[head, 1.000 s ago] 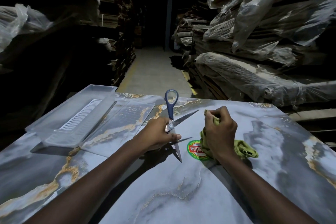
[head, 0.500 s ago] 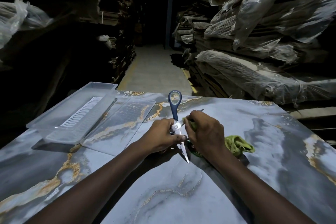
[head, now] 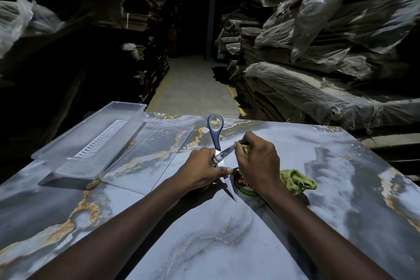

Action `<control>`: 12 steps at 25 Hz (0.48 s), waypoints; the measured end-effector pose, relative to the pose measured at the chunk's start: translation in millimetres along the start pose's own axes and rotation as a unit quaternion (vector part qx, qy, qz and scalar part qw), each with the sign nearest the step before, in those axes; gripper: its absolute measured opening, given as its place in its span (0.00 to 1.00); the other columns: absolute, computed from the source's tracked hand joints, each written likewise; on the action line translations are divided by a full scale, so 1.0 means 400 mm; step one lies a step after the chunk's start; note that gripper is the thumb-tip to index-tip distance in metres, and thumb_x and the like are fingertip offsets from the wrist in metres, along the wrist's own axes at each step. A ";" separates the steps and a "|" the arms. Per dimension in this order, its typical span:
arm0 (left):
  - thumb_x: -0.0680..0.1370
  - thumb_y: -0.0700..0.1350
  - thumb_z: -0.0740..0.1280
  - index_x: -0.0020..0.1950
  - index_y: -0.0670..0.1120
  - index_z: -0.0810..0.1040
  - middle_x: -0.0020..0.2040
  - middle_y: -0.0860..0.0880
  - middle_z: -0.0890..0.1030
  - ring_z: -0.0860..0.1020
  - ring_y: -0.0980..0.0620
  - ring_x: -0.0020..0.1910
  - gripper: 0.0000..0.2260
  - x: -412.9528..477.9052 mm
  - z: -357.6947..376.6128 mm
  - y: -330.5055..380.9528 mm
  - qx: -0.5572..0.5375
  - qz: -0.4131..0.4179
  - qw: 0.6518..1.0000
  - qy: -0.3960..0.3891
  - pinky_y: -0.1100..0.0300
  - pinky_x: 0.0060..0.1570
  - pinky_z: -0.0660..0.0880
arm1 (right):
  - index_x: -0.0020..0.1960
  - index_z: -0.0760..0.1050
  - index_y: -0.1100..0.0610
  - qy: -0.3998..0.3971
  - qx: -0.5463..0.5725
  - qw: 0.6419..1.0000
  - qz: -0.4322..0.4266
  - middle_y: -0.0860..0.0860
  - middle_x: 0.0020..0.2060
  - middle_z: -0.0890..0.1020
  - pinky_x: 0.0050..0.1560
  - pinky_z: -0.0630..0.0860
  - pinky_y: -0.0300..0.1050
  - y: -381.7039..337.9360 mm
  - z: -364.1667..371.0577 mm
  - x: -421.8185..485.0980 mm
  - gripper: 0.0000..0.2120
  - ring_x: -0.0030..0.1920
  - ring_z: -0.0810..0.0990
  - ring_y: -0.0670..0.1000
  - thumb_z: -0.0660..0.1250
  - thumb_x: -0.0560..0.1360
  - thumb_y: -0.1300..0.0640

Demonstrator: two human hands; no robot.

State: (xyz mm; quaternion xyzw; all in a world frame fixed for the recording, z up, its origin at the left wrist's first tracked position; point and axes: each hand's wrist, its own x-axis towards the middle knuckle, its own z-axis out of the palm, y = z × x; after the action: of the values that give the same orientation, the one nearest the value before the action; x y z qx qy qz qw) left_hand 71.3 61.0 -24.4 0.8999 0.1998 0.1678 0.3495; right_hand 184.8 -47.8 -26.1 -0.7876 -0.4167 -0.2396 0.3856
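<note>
The scissors (head: 218, 157) stand open over the middle of the surface (head: 227, 245). One blue handle loop points away from us, one blade slants down toward us with its tip at the marble (touching or just above, we cannot tell), and the other blade runs up to the right. Our left hand (head: 200, 171) has its grip clamped on the scissors at the pivot, fingers curled under and thumb stretched out beside the lower blade. Our right hand (head: 259, 161) has its grip pinched on the green cloth (head: 297, 180), with a fold pressed round the upper blade near its tip; the loose end lies on the surface behind the wrist.

To wipe well, we judge, we draw the cloth along the flats from pivot to tip, with fingers on the flat sides and never across the edge. We hold the left grip firm so the blades cannot snap together on the cloth, and we mind the lower point, which aims toward our forearms.

A round sticker (head: 244, 186) lies under the hands; a clear tray (head: 77, 168) and a clear flat lid (head: 147, 159) sit well off to the left
</note>
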 end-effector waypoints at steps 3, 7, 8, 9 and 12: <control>0.72 0.51 0.73 0.38 0.49 0.73 0.37 0.49 0.80 0.77 0.51 0.38 0.11 -0.001 0.007 0.000 -0.006 0.006 1.000 0.012 0.59 0.35 0.69 | 0.37 0.70 0.55 0.001 -0.016 1.000 -0.022 0.50 0.32 0.78 0.28 0.67 0.44 -0.007 -0.001 -0.006 0.10 0.33 0.75 0.58 0.68 0.73 0.53; 0.72 0.51 0.72 0.40 0.47 0.74 0.39 0.47 0.81 0.78 0.49 0.39 0.10 0.003 0.017 -0.001 0.002 0.007 1.000 0.025 0.55 0.37 0.71 | 0.36 0.68 0.55 0.009 -0.008 1.000 -0.007 0.50 0.30 0.76 0.28 0.63 0.43 -0.015 -0.002 -0.006 0.11 0.33 0.75 0.59 0.68 0.72 0.54; 0.72 0.51 0.72 0.42 0.45 0.76 0.40 0.46 0.82 0.79 0.48 0.40 0.11 0.004 0.020 -0.002 0.000 0.005 1.000 0.028 0.53 0.39 0.73 | 0.36 0.67 0.55 0.002 -0.009 1.000 -0.022 0.50 0.30 0.77 0.28 0.63 0.43 -0.016 0.000 -0.010 0.11 0.33 0.75 0.59 0.68 0.71 0.54; 0.72 0.52 0.72 0.43 0.44 0.77 0.41 0.45 0.82 0.79 0.48 0.41 0.12 0.005 0.023 -0.004 0.000 0.004 0.999 0.032 0.51 0.40 0.74 | 0.36 0.67 0.54 0.003 -0.014 1.000 -0.020 0.50 0.30 0.77 0.28 0.63 0.44 -0.018 -0.001 -0.011 0.12 0.33 0.75 0.60 0.68 0.71 0.54; 0.71 0.53 0.72 0.43 0.43 0.76 0.41 0.44 0.82 0.79 0.48 0.40 0.14 0.007 0.027 -0.009 0.005 -0.004 0.999 0.035 0.51 0.40 0.75 | 0.35 0.65 0.53 0.016 -0.008 1.000 0.001 0.50 0.31 0.77 0.28 0.63 0.43 -0.024 -0.004 -0.009 0.13 0.33 0.74 0.60 0.68 0.72 0.55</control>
State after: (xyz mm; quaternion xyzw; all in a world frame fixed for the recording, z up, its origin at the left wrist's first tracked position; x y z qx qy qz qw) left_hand 77.6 58.6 -34.0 0.8945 0.2164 0.1967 0.3382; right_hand 174.6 -47.3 -23.8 -0.7871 -0.4076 -0.2551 0.3862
